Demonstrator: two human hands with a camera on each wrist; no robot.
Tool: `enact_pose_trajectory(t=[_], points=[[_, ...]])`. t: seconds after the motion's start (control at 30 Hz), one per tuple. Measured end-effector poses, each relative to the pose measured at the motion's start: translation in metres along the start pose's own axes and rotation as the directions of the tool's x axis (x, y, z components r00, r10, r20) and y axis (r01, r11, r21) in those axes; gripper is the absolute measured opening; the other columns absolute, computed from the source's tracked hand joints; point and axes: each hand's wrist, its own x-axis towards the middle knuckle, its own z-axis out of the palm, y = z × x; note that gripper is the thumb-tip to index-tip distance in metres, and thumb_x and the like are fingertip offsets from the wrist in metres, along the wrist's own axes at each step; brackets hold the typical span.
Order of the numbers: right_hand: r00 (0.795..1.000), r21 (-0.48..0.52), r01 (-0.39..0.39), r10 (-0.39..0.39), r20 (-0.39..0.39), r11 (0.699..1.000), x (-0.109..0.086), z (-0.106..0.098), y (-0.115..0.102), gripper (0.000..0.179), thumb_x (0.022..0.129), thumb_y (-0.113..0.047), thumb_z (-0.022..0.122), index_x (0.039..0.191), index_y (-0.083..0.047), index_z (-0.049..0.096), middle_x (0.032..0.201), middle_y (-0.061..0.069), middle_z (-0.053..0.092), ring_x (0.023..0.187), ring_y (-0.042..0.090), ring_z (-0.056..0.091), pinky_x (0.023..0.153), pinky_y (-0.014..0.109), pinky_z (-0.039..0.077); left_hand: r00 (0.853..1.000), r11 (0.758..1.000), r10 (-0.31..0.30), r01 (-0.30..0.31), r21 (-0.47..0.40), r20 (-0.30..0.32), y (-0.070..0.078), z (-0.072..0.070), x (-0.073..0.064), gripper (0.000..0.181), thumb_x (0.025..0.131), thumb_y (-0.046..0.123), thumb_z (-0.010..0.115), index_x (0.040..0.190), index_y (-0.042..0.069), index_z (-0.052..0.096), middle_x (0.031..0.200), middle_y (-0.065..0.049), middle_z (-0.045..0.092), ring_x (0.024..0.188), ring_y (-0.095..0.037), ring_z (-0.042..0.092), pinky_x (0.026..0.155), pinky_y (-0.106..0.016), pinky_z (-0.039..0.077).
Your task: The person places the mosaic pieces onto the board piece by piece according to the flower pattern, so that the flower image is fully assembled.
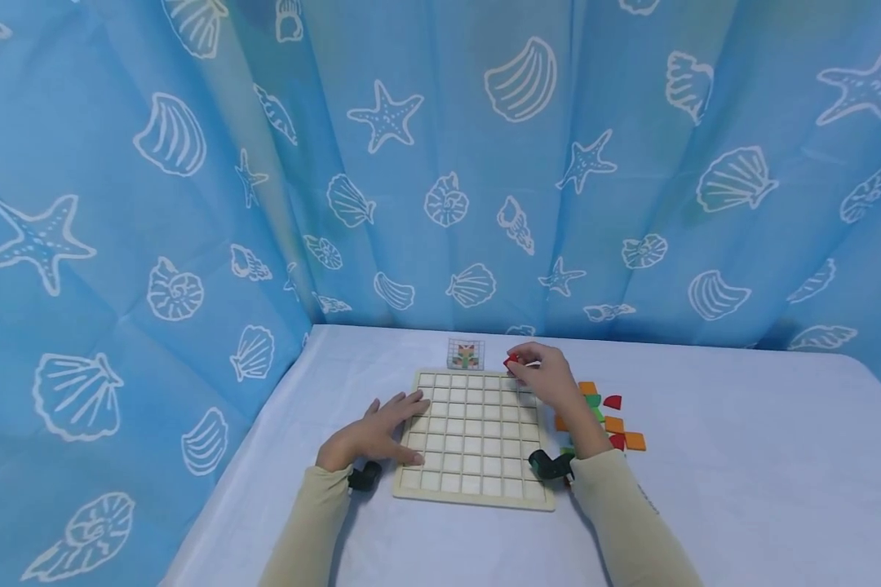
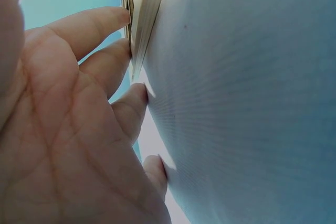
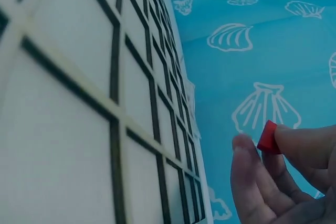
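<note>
A wooden grid board (image 1: pixel 477 436) with square cells lies on the table. My left hand (image 1: pixel 378 432) rests on its left edge with fingers spread. In the left wrist view, two fingertips touch the side of the board (image 2: pixel 144 19) and the other fingers (image 2: pixel 134 111) rest on the cloth. My right hand (image 1: pixel 546 375) is over the board's far right corner and pinches a small red block (image 1: pixel 511 359) between thumb and fingers. The right wrist view shows this red block (image 3: pixel 269 138) held above the board's surface (image 3: pixel 68 129).
A small card with a flower pattern (image 1: pixel 466 355) lies just behind the board. Right of the board, several orange, green and red pieces (image 1: pixel 613 425) are scattered, partly behind my right forearm. A white cloth (image 1: pixel 763 456) covers the table, and a blue shell-print curtain (image 1: pixel 440 163) hangs behind.
</note>
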Motion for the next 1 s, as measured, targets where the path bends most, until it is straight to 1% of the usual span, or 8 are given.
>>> enact_pose_trajectory(t=[0.07,0.17,0.4,0.53,0.67,0.77,0.9,1.0], points=[[1.0,0.021,-0.004,0.004,0.024,1.0,-0.0011,0.0,0.0009,0.031,0.096,-0.011,0.064,0.125,0.002,0.062,0.107,0.019,0.067,0.096,0.029,0.07,0.08,0.036,0.061,1.0,1.0,0.0,0.0,-0.007,-0.003,0.0007,-0.0008,-0.0009,0.091,0.08,0.039,0.081,0.156,0.022,0.033,0.166,-0.001,0.018,0.155,-0.029,0.007,0.122,-0.06,-0.002],[0.999,0.014,-0.024,0.023,0.031,1.0,-0.0027,0.0009,0.0025,0.033,0.094,-0.009,0.066,0.125,0.0,0.062,0.11,0.019,0.065,0.097,0.028,0.07,0.08,0.034,0.061,1.0,1.0,-0.003,0.003,-0.014,-0.002,0.0014,-0.0013,-0.0025,0.091,0.08,0.038,0.082,0.155,0.022,0.033,0.166,-0.001,0.018,0.155,-0.029,0.007,0.122,-0.06,-0.003],[0.999,-0.01,-0.025,0.025,-0.026,1.0,-0.0057,0.0019,0.0042,0.022,0.093,-0.011,0.068,0.114,-0.003,0.066,0.108,0.017,0.067,0.094,0.025,0.067,0.079,0.033,0.06,1.0,1.0,-0.004,0.004,-0.005,-0.018,-0.0004,0.0021,-0.0003,0.092,0.079,0.038,0.082,0.155,0.022,0.034,0.166,-0.001,0.019,0.155,-0.03,0.007,0.122,-0.061,-0.002],[0.999,-0.018,-0.033,0.033,-0.034,0.999,-0.0047,0.001,0.0029,0.021,0.093,-0.012,0.067,0.113,-0.005,0.068,0.106,0.016,0.068,0.093,0.025,0.066,0.079,0.033,0.06,1.0,1.0,-0.003,0.002,-0.01,-0.025,0.0004,0.0029,0.0015,0.092,0.079,0.038,0.083,0.155,0.022,0.034,0.166,-0.001,0.019,0.155,-0.031,0.007,0.121,-0.062,-0.003],[1.0,-0.054,-0.02,0.02,-0.014,0.998,-0.002,0.0024,0.0043,0.02,0.093,-0.012,0.068,0.112,-0.006,0.07,0.106,0.015,0.069,0.093,0.025,0.066,0.079,0.033,0.059,1.0,1.0,0.002,-0.002,-0.018,-0.021,0.0001,0.0029,0.0017,0.093,0.079,0.039,0.082,0.155,0.022,0.033,0.166,-0.001,0.019,0.155,-0.031,0.007,0.121,-0.062,-0.003],[1.0,-0.077,0.001,0.002,0.029,0.997,-0.0012,0.0049,0.0059,0.019,0.093,-0.011,0.067,0.112,-0.007,0.072,0.109,0.014,0.07,0.096,0.025,0.066,0.081,0.035,0.058,1.0,1.0,0.006,-0.007,-0.026,-0.016,-0.0008,0.0023,0.0009,0.093,0.079,0.039,0.082,0.156,0.021,0.033,0.166,-0.002,0.018,0.155,-0.031,0.006,0.122,-0.061,-0.003],[0.996,-0.068,0.021,-0.015,0.084,0.997,-0.0031,0.0079,0.006,0.019,0.092,-0.01,0.068,0.11,-0.006,0.074,0.11,0.013,0.071,0.098,0.024,0.066,0.082,0.035,0.057,1.0,0.999,0.011,-0.011,-0.039,-0.007,-0.0018,0.0016,0.0003,0.094,0.079,0.039,0.082,0.156,0.02,0.032,0.167,-0.003,0.018,0.155,-0.031,0.006,0.122,-0.06,-0.003],[0.994,-0.062,0.009,-0.002,0.11,0.998,-0.0037,0.0093,0.0053,0.02,0.092,-0.009,0.067,0.11,-0.007,0.074,0.111,0.012,0.07,0.098,0.023,0.065,0.08,0.032,0.058,1.0,0.999,0.008,-0.008,-0.042,-0.005,-0.0012,0.0013,0.0003,0.094,0.079,0.038,0.082,0.156,0.02,0.032,0.166,-0.003,0.018,0.155,-0.03,0.006,0.122,-0.06,-0.004]])
